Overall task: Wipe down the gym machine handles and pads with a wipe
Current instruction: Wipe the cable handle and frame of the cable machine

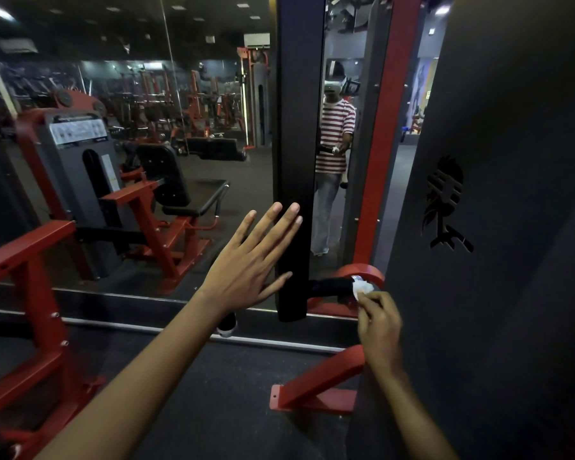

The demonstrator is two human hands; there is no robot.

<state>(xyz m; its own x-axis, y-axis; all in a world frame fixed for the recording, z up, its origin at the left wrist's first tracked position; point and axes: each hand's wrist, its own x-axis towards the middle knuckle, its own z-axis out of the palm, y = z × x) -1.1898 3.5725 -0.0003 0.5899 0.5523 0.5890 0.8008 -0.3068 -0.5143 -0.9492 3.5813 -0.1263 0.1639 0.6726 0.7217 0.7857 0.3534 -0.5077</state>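
A tall black pad [296, 134] stands upright in front of me, and my left hand [253, 260] lies flat against its left side with fingers straight and spread. A short black handle [329, 287] sticks out to the right of the pad toward a red round hub [370, 272]. My right hand [377, 322] pinches a crumpled white wipe [362, 287] and presses it on the handle's right end, near a silver band. The wipe is partly hidden by my fingers.
A dark panel [495, 194] with a cut-out logo rises on the right. A red foot bracket [319, 383] sits on the dark floor below my right arm. A red machine frame [37, 293] stands at left. The wall mirror [146, 127] reflects a seat machine and a person in a striped shirt.
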